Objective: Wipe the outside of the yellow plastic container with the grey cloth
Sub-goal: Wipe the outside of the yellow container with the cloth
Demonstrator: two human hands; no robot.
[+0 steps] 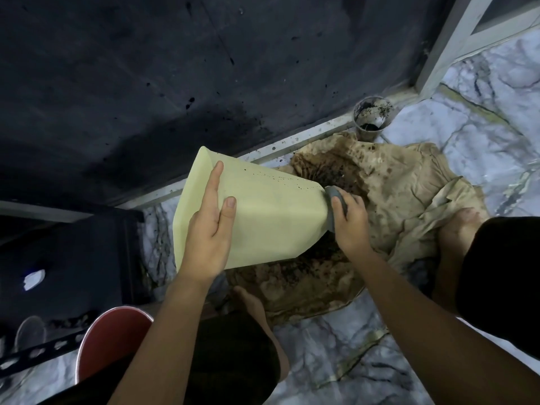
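The yellow plastic container is being held off the floor, tipped on its side over a stained beige sheet, with its narrow end pointing right and its wide end up-left; that tilt is likely turning the flecked upper wall toward the person and letting any loosened dirt fall onto the sheet rather than the marble floor. The left hand is lying flat against the near wall, fingers spread and the thumb resting on the face, its grip open-palmed and bracing the container rather than clenching it; this is probably steadying the container against the push of the wiping. The right hand is grasping the grey cloth, bunched in a closed grip and pressed against the narrow end, touching the plastic there; small dark specks are trailing along the upper edge near the cloth, so the wiping seems to be at an early stage, though the far side is hidden. A soiled clear cup is standing near the wall, well apart from the hands; a red bucket is sitting by the person's left leg. No brand, label or legible writing is showing on anything.
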